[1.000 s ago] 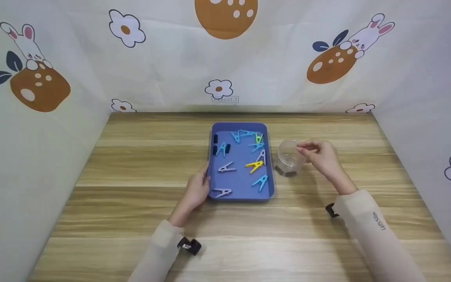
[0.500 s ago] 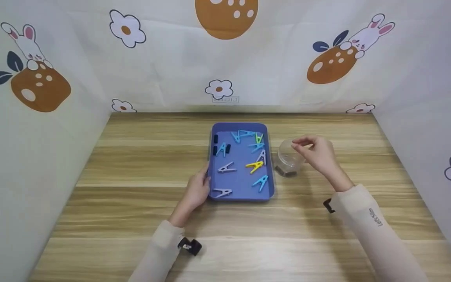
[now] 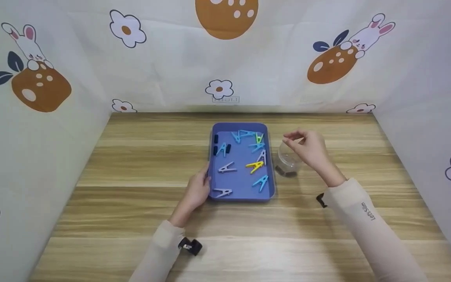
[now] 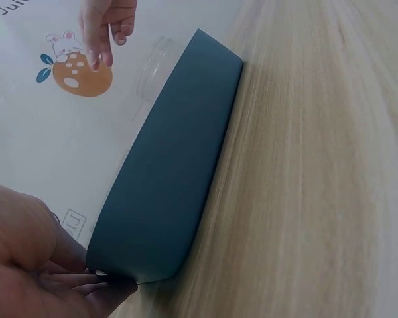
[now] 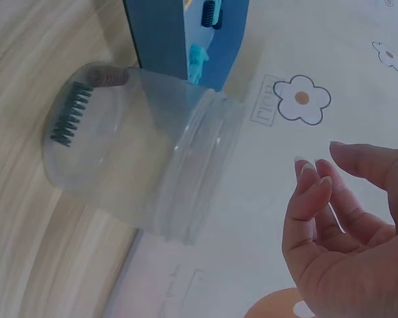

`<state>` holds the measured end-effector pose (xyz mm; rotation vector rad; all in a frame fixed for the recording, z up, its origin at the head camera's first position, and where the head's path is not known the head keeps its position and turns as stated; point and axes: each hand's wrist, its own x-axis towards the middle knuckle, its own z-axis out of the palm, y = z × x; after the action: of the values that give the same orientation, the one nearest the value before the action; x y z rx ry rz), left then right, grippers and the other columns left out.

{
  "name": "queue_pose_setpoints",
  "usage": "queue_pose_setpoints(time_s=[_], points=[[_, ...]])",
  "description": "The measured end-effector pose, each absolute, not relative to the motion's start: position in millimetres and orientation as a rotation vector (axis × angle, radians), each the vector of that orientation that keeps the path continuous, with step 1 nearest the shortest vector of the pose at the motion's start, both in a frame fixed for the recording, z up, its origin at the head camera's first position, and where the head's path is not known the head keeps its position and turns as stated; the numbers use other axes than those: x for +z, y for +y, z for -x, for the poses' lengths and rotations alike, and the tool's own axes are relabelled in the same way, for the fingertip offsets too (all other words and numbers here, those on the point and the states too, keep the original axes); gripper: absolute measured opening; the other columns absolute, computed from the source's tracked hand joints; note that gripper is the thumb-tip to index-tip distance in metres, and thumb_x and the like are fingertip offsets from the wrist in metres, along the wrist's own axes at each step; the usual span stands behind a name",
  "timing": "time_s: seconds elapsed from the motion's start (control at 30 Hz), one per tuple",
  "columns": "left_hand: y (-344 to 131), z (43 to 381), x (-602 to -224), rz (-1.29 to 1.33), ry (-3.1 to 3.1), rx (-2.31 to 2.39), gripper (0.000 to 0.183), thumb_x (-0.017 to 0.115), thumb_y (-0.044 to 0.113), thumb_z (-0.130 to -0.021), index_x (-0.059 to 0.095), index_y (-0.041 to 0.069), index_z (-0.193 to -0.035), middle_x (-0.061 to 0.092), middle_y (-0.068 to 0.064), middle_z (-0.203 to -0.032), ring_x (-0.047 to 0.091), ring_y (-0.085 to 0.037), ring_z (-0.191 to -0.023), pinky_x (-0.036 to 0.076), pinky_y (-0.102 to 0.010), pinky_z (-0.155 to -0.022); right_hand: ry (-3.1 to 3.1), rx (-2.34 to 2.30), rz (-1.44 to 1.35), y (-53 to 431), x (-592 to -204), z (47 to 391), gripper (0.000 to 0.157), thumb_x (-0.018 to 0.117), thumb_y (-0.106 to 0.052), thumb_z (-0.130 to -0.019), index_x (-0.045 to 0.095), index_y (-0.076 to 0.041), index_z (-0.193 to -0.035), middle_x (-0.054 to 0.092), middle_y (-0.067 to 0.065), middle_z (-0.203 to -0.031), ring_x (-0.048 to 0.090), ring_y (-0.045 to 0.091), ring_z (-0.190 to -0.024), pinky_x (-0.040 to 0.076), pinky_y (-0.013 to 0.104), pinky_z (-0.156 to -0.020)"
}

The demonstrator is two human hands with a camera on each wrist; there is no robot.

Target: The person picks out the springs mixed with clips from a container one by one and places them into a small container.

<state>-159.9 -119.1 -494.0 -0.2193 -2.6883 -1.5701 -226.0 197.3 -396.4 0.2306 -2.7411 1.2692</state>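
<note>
My left hand (image 3: 198, 191) grips the left side of a blue plastic tray (image 3: 242, 199); in the left wrist view its thumb and fingers pinch the wall near one corner. Inside lie several plastic clothespins, among them a yellow clothespin (image 3: 255, 167) and a lilac clothespin (image 3: 227, 167), plus small black pieces (image 3: 215, 139). Above a clear jar (image 3: 287, 159), my right hand (image 3: 312, 148) hovers with loosely bent fingers; in the right wrist view nothing shows between thumb and fingertips. Two small dark ridged pieces, one a dark green piece (image 5: 71, 114), lie at the bottom of the lidless jar.
The wood-grain table (image 3: 139, 156) carries the tray, with the jar close to its right side. A printed cloth (image 3: 170, 70) with rabbits, oranges and flowers walls off the back and both sides. Each wrist wears a black camera mount (image 3: 190, 246).
My right hand has moved left and slightly up, from the jar's right side to over its mouth. My left hand and the tray have stayed put.
</note>
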Motion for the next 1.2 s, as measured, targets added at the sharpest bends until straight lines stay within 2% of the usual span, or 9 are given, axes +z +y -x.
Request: queue_pose_setpoints(time_s=[0.17, 0.43, 0.7, 0.93, 1.2], points=[[-121, 160, -496, 0.280, -2.671, -1.504, 0.050, 0.046, -0.015, -0.098, 0.040, -0.025, -0.147, 0.048, -0.044, -0.146, 0.049, -0.055, -0.138, 0.039, -0.060, -0.121, -2.719, 1.261, -0.262, 189, -393, 228, 0.020, 0.073, -0.009, -0.097, 0.078, 0.007, -0.109, 0.078, 0.024, -0.101, 0.062, 0.014, -0.075, 0.047, 0.012, -0.063], [-120, 160, -496, 0.280, -2.673, -1.481, 0.049, 0.047, -0.015, -0.098, 0.042, -0.025, -0.145, 0.051, -0.044, -0.143, 0.052, -0.056, -0.135, 0.041, -0.061, -0.120, -2.721, 1.274, -0.307, 175, -388, 231, 0.020, 0.073, -0.007, -0.096, 0.078, 0.007, -0.108, 0.078, 0.022, -0.100, 0.059, 0.005, -0.071, 0.047, 0.011, -0.062], [-120, 161, -494, 0.281, -2.683, -1.491, 0.049, 0.047, -0.015, -0.098, 0.041, -0.025, -0.145, 0.050, -0.044, -0.144, 0.051, -0.056, -0.136, 0.041, -0.061, -0.120, -2.765, 1.297, -0.316, 163, -382, 234, 0.021, 0.073, -0.012, -0.098, 0.078, 0.004, -0.110, 0.078, 0.020, -0.105, 0.063, 0.014, -0.077, 0.048, 0.015, -0.064], [-120, 162, -494, 0.287, -2.673, -1.489, 0.049, 0.047, -0.016, -0.097, 0.042, -0.026, -0.145, 0.050, -0.044, -0.144, 0.052, -0.056, -0.135, 0.042, -0.061, -0.119, -2.794, 1.323, -0.348, 153, -382, 237, 0.021, 0.072, -0.010, -0.099, 0.077, 0.006, -0.112, 0.078, 0.021, -0.108, 0.068, 0.029, -0.094, 0.050, 0.020, -0.072], [-121, 162, -495, 0.270, -2.678, -1.499, 0.048, 0.047, -0.016, -0.097, 0.044, -0.025, -0.144, 0.053, -0.044, -0.141, 0.054, -0.054, -0.133, 0.044, -0.060, -0.118, -2.812, 1.417, -0.328, 140, -383, 242, 0.020, 0.071, -0.011, -0.099, 0.077, 0.005, -0.111, 0.077, 0.021, -0.108, 0.067, 0.026, -0.091, 0.052, 0.020, -0.072]])
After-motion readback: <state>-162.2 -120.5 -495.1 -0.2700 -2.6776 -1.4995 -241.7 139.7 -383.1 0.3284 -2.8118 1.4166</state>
